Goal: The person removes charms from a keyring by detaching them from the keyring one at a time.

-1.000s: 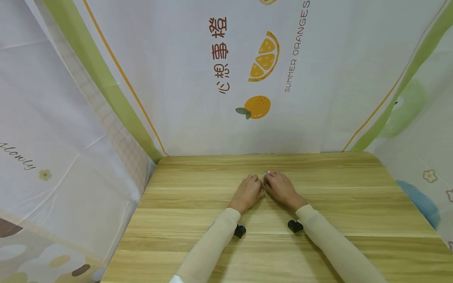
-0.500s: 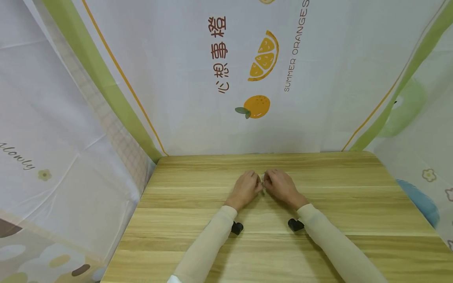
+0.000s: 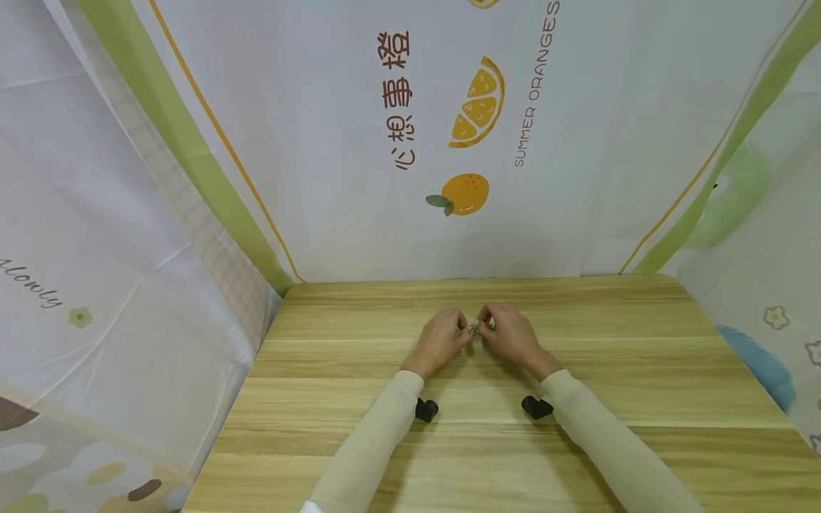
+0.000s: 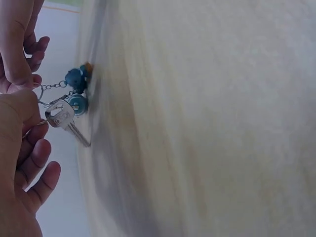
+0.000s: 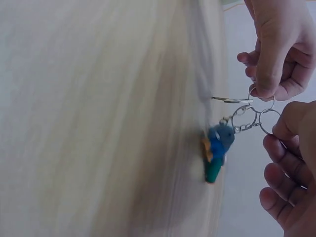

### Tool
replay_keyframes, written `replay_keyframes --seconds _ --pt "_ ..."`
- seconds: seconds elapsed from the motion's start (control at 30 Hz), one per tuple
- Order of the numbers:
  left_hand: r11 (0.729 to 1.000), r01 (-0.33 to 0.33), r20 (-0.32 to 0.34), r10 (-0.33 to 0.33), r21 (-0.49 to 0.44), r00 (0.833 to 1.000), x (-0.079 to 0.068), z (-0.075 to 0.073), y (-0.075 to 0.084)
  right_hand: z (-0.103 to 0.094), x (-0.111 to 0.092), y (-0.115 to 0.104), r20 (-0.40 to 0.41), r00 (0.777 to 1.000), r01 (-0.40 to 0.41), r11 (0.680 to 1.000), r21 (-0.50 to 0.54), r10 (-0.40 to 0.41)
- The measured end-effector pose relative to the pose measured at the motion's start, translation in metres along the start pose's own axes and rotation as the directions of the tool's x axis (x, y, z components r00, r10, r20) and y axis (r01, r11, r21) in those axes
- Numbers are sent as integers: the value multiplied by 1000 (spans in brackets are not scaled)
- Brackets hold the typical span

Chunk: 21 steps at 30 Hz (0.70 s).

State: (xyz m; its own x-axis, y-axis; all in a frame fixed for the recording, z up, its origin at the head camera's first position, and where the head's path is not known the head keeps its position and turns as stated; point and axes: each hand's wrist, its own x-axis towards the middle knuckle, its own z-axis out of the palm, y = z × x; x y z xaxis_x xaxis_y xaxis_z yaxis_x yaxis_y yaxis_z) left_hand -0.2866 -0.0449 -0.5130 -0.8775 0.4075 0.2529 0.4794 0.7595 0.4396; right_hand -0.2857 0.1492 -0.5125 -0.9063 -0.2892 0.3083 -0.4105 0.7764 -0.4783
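Note:
Close over the table, both hands pinch metal rings of a small bunch with a key and charms. In the left wrist view, my left hand (image 4: 19,148) pinches a key ring (image 4: 43,122) that carries a silver key (image 4: 61,114), its blade pointing down. My right hand (image 5: 296,148) pinches another split ring (image 5: 270,122) between thumb and index finger. Linked rings join the two. From short chains hang a blue figure charm (image 5: 220,138) with orange and green parts and a round teal piece (image 4: 78,103). In the head view the bunch (image 3: 474,328) shows small between the fingertips.
The wood-grain table (image 3: 321,399) spreads around both forearms. Black wrist-worn cameras (image 3: 426,410) sit under the cuffs. A white printed cloth (image 3: 346,214) hangs at the table's far edge, with more cloths at both sides.
My left hand has shifted slightly left and turned. The right fingers have drawn up a little. The key bunch now shows more between the fingertips.

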Motion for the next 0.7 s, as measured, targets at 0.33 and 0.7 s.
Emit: replay_keyframes --seconds 0.33,0.7 --pt "999 -33 -68 32 -26 997 -1 -11 1 -7 2 -7 -17 1000 2 998 56 -1" --pt "993 -118 -98 118 5 988 -2 -19 -5 -12 5 -10 -23 999 36 997 71 -35"
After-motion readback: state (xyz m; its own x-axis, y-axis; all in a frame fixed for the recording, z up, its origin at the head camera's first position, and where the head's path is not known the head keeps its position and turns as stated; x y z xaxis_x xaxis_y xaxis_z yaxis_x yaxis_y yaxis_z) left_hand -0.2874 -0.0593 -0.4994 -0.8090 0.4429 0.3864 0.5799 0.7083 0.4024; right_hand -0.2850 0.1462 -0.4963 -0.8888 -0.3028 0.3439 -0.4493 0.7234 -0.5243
